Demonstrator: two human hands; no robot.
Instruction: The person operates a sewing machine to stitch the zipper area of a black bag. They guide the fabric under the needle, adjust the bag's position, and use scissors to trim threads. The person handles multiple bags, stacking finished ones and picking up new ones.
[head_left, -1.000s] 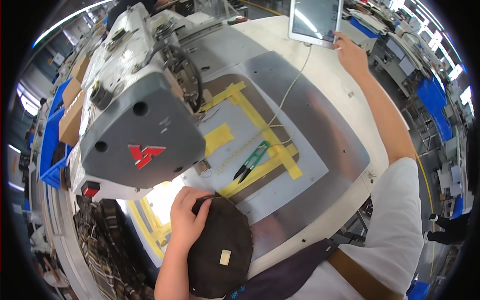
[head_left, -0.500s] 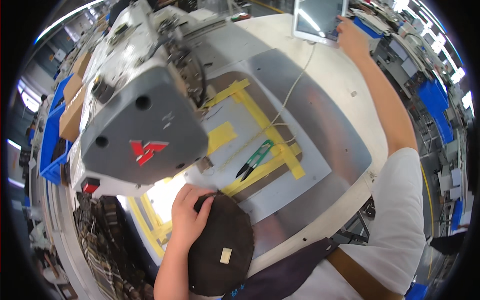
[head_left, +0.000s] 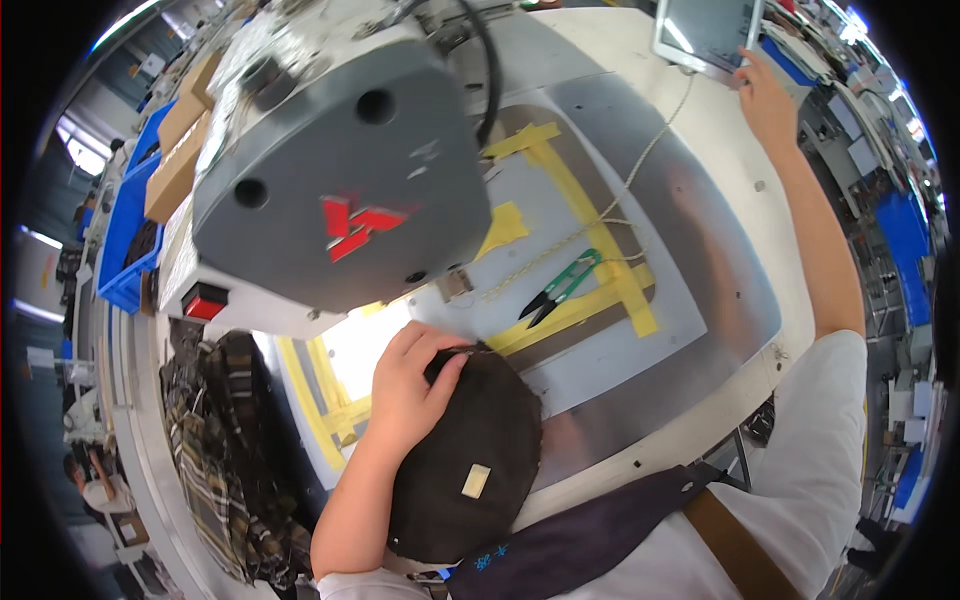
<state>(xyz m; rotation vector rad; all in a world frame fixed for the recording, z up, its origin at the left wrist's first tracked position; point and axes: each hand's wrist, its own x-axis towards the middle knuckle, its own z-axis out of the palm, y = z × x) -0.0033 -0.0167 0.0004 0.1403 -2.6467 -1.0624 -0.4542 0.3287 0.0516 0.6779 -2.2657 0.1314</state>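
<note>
My left hand [head_left: 408, 385] grips the upper edge of a dark brown fabric piece [head_left: 460, 435] with a small pale label [head_left: 475, 481], below the sewing machine head [head_left: 340, 180]. My right hand [head_left: 766, 100] reaches to the back right, index finger extended at the lower right edge of a white tablet [head_left: 705, 35]. Green-handled thread snips [head_left: 560, 285] lie on a translucent sheet [head_left: 668, 318] with yellow tape strips [head_left: 565, 185]. A beige cord [head_left: 650, 145] runs from near the tablet across the sheet.
A blue bin [head_left: 125, 235] and cardboard boxes [head_left: 175, 170] stand left of the machine. Plaid fabric [head_left: 210, 430] is heaped at the lower left. A person [head_left: 100, 490] is at the far left. Another workbench with blue bins [head_left: 900, 250] runs along the right.
The view has shifted, with machine, table and tablet sitting farther right and higher in the picture. Both hands keep much the same places on the fabric and at the tablet.
</note>
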